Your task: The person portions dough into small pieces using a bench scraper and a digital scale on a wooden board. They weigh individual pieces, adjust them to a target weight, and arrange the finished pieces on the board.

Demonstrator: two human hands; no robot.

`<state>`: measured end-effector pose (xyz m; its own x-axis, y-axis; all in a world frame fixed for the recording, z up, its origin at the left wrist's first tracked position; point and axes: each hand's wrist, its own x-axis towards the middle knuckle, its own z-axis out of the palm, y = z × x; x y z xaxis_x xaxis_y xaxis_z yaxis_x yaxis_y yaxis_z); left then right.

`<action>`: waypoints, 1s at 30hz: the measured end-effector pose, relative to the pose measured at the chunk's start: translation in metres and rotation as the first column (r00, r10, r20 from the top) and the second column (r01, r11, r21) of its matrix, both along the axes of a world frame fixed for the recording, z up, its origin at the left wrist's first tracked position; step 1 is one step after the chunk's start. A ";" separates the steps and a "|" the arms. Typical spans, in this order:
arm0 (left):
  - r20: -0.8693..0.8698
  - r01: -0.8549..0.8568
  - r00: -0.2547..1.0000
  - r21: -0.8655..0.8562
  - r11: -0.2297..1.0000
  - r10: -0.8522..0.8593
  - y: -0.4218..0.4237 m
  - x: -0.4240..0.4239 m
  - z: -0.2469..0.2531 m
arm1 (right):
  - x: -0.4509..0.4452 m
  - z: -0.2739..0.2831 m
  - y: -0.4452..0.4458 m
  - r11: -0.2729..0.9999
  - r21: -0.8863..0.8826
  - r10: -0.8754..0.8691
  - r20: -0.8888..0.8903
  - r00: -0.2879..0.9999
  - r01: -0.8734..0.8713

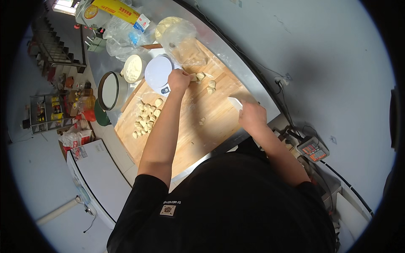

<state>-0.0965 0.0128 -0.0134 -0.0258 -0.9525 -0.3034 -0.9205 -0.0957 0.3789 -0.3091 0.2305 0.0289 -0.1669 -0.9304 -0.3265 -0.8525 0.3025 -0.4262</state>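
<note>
My left hand (179,79) is at the right edge of a white round kitchen scale (158,71), its fingertips at a dough piece (193,77) on the wooden board (190,139). Whether the fingers grip that piece cannot be told. Another dough piece (200,76) lies beside it, and two more (211,87) lie slightly to the right. In my right hand (253,117) is a flat white scraper (235,103), held above the board's right part. A cluster of small dough balls (146,118) lies left of my left forearm. Small dough scraps (202,121) lie between my hands.
A bowl of flour (133,69) stands left of the scale, near a round dark-rimmed container (109,91). Behind the scale are dough in a plastic bag (186,47), crumpled plastic bags (121,38) and a yellow box (117,10). A wall borders the metal table on the right.
</note>
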 end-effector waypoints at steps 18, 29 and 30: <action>-0.328 -0.138 0.943 -0.233 0.963 0.056 0.021 0.046 0.001 | 0.002 0.002 -0.001 1.000 0.012 -0.010 -0.016 1.000 0.010; -0.324 -0.293 0.931 -0.396 0.870 0.167 -0.025 0.156 -0.012 | 0.006 0.001 0.000 0.999 -0.025 0.041 -0.085 0.996 -0.043; -0.330 -0.305 0.927 -0.394 0.867 0.176 -0.023 0.157 -0.012 | 0.006 0.001 0.001 0.998 -0.033 0.042 -0.084 0.996 -0.045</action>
<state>0.0606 -0.0100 -0.0251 0.2008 -0.9718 0.1239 -0.7425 -0.0685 0.6663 -0.3027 0.2316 0.0303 -0.1512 -0.9479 -0.2803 -0.8976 0.2505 -0.3627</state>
